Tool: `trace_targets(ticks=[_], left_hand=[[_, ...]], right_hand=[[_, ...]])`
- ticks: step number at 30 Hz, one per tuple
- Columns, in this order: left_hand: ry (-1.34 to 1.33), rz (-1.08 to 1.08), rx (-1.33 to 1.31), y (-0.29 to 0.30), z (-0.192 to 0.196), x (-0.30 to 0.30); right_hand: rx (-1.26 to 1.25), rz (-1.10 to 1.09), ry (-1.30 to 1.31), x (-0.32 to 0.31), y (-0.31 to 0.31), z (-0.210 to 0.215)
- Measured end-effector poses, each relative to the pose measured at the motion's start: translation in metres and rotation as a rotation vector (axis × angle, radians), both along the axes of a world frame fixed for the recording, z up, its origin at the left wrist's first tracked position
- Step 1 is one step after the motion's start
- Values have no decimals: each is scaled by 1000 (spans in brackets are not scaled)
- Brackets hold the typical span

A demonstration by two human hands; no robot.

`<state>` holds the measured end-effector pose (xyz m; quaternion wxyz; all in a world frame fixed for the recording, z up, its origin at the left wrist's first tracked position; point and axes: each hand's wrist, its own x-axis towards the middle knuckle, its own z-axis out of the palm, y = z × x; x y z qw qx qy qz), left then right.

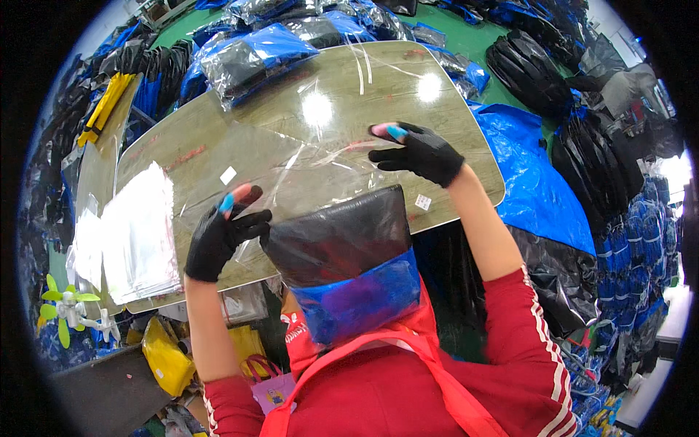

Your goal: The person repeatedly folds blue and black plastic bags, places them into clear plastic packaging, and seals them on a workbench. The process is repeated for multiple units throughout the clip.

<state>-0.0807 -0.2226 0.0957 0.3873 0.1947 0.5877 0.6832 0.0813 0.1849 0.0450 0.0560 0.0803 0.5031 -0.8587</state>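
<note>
A folded black-and-blue package [342, 247] in clear film rests against my front, across the table's near edge. Crinkled clear plastic film [284, 171] spreads from its far edge over the tabletop. My left hand [226, 233], in a black glove with a bare fingertip and blue tape, is at the package's left corner with fingers apart. Farther out, beyond the package's right corner, my right hand [422, 154] wears a matching glove. Its fingers are spread above the film's right side. Any touch between fingers and film is hard to make out.
The wood-grain table [408, 95] carries a stack of clear plastic bags [142, 233] at left and a wrapped black-and-blue package [255, 62] at the far edge. A small green-bladed fan [69, 302] stands lower left. Blue and black bundles [528, 76] surround the table.
</note>
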Motion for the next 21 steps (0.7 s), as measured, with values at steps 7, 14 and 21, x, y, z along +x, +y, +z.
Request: trace_targets(ticks=[7,14,21], left_hand=[[1247,-375,-404,-37,-16,52],[1517,-18,-464,45,47,92],[1296,175,-417,-12,-50,-8]], right_hand=[[1308,147,318,101,-41,31],[1465,-63,588,48,-94,84],[1254,-578,61,77,-119,-7]])
